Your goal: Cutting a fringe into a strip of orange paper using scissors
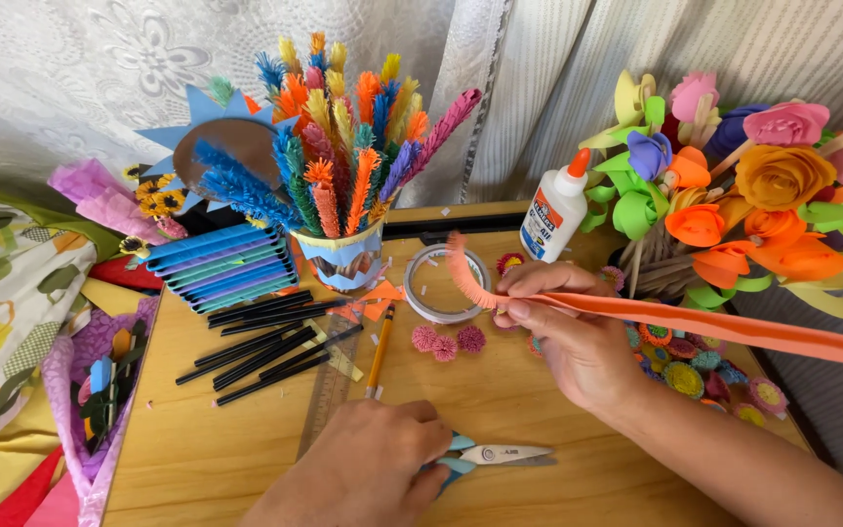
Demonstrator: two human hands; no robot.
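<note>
- Wooden table [246, 459] sits against a curtain, craft supplies within reach.
- Right hand [563, 327] pinches a fringed orange strip [695, 320], raised clear of clutter.
- Left hand [373, 468] closes on flat-lying scissors [495, 455].

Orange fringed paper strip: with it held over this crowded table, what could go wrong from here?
The orange fringed paper strip, pinched only by the right hand, hangs long and could crease or sweep the small paper flowers. The glue bottle stands close behind that hand and may be knocked over. The left hand covers the scissors, blades exposed.
</note>
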